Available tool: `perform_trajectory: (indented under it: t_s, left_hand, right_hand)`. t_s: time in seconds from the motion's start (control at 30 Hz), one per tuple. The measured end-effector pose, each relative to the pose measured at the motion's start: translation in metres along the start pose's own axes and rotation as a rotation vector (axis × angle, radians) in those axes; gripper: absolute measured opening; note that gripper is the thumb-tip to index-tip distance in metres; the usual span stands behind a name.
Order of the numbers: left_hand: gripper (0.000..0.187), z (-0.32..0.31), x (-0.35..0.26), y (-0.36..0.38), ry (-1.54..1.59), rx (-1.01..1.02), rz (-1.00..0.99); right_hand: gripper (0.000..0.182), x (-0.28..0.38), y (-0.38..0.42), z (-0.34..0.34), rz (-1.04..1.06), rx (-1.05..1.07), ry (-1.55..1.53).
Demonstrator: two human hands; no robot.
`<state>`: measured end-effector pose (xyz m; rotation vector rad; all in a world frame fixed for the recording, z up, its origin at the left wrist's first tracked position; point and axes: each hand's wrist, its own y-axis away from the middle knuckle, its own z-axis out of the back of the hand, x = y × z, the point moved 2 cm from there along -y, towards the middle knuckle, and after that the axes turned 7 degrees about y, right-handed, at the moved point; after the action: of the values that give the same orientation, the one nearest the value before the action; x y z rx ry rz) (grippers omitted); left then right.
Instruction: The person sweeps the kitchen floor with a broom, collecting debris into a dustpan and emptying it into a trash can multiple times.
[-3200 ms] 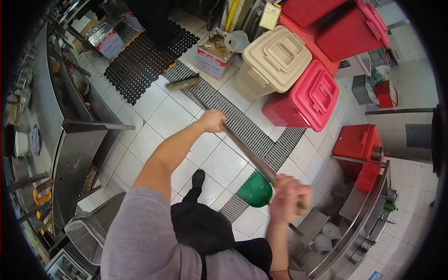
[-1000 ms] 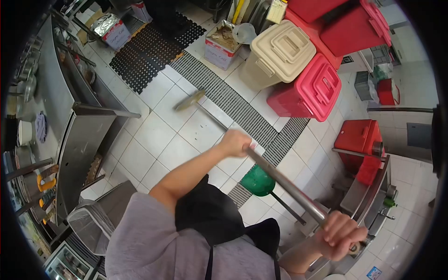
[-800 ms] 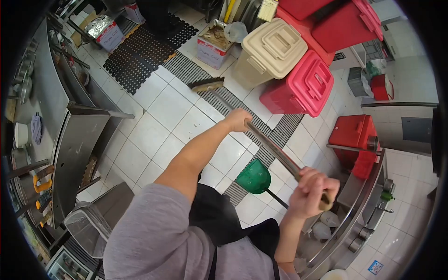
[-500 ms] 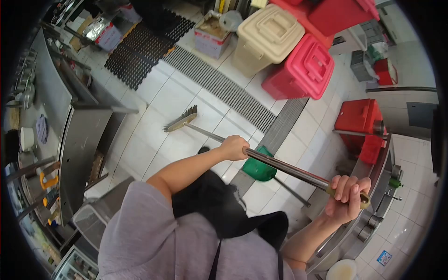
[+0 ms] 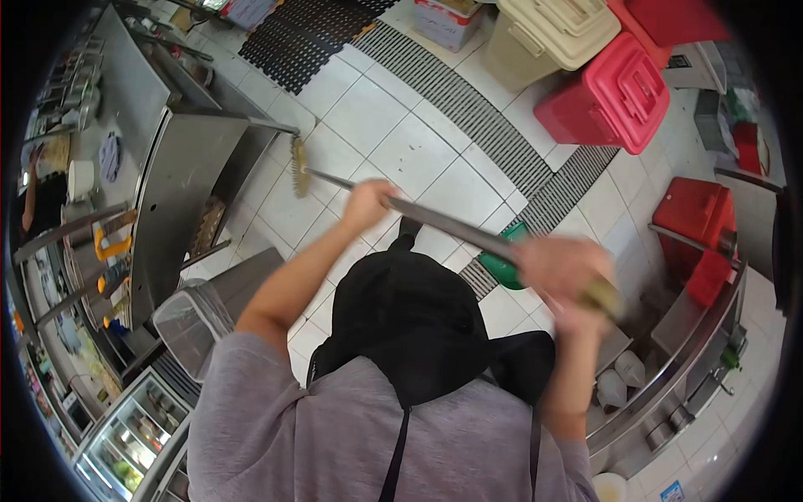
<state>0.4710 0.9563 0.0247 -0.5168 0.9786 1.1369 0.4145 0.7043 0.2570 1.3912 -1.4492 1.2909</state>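
Note:
A long-handled broom (image 5: 452, 225) slants across the head view, held in both hands. My left hand (image 5: 368, 206) is closed around the middle of its metal pole. Farther up, my right hand (image 5: 569, 272) wraps the pole near its yellowish end cap; motion smears this hand. The broom head (image 5: 300, 168), with dark bristles and a tan back, is down at the tiled floor beside a steel counter leg. Behind the pole, close to my right hand, a green dustpan (image 5: 504, 261) sits over the drain grating and is partly hidden.
Small dark specks of debris (image 5: 407, 159) lie on the white tiles. Beyond the drain grate (image 5: 452, 92) stand a beige lidded bin (image 5: 548, 42) and a red lidded bin (image 5: 606, 96). A steel counter (image 5: 188, 180) and a lined grey bin (image 5: 196, 314) are on the left.
The broom head has swung left and closer, toward the counter leg. Both hands have moved left with the pole, still gripping it. The view has shifted too.

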Motion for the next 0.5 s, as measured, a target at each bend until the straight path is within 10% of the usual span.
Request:
perform_trajectory:
  t_s: [0.17,0.5]
  left_hand:
    - [0.022,0.011,0.127,0.028,-0.469,0.139,0.192]
    - [0.016,-0.227,-0.069,0.018,-0.222,0.161,-0.214]
  right_hand:
    - [0.015,-0.098,0.017,-0.037,-0.147,0.261,-0.031]
    - [0.017,0.060,0.189,0.109,0.034,-0.053,0.307]
